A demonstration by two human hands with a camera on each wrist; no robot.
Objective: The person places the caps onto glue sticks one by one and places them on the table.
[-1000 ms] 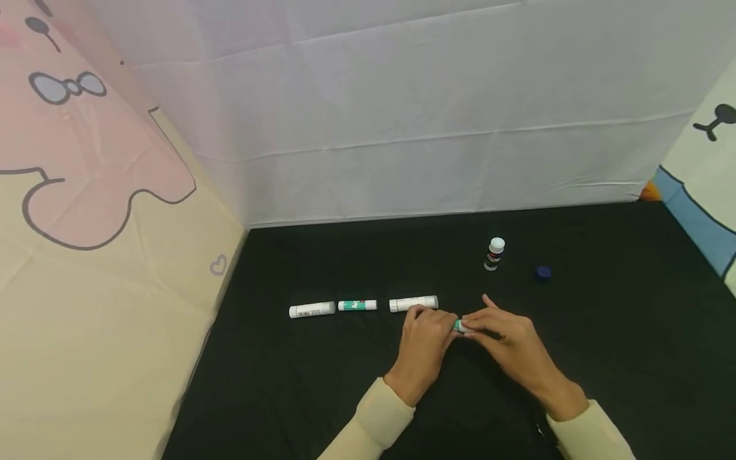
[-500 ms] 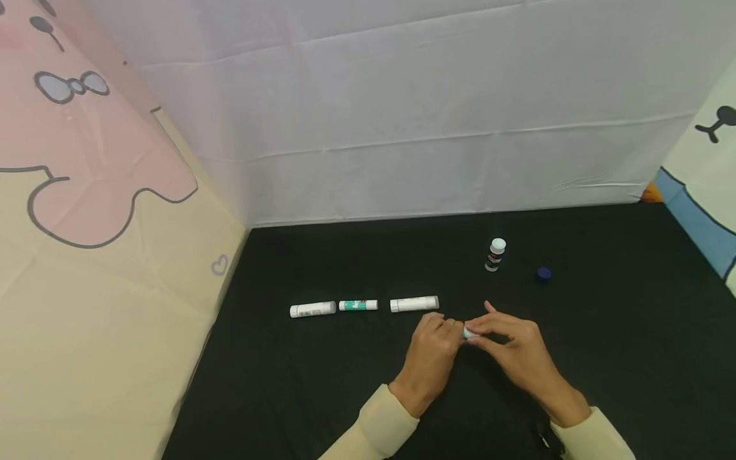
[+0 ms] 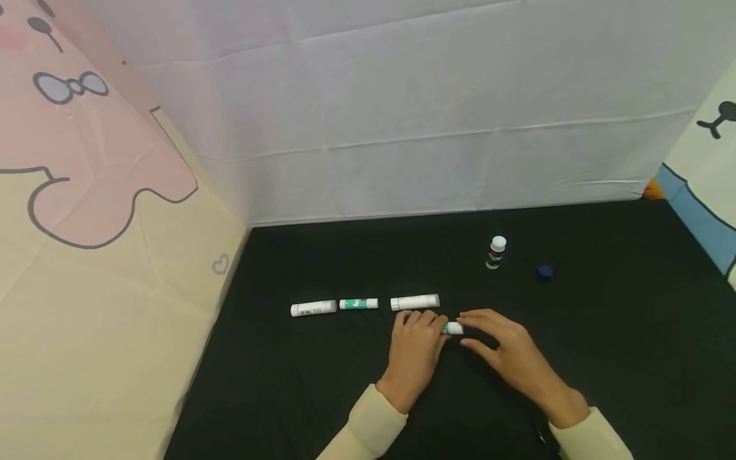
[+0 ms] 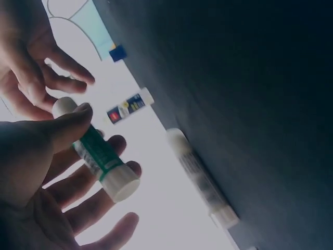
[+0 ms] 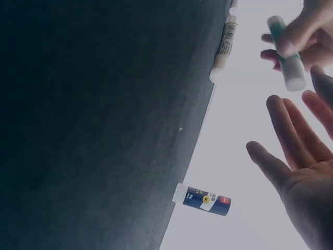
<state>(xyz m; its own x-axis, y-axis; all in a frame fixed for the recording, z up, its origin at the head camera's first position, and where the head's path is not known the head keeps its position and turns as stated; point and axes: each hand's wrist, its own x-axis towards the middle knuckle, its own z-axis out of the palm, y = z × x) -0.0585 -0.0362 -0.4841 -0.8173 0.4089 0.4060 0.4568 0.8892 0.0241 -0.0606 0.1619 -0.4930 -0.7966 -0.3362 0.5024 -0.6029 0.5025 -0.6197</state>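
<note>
A green-and-white glue stick [image 4: 99, 151] is gripped by my left hand [image 3: 420, 345], between thumb and fingers. In the left wrist view both of its white ends show. My right hand [image 3: 506, 345] is just to the right of that glue stick, thumb and fingers spread apart and holding nothing. In the right wrist view, its fingers [image 5: 289, 130] are extended near the white end of the held glue stick [image 5: 294, 73]. A white glue stick [image 3: 415, 302] lies on the black table just beyond my left hand.
Farther left lie a green-and-white glue stick [image 3: 359, 304] and another white one [image 3: 313, 308]. A navy glue stick [image 3: 496, 253] with a white top stands upright at the back right, beside a dark blue cap [image 3: 545, 273]. A white cloth wall [image 3: 368, 128] rises behind the table [image 3: 322, 383].
My right hand has let go of the glue stick's end and its fingers have spread. My left hand has shifted slightly left with the glue stick, uncovering its white end.
</note>
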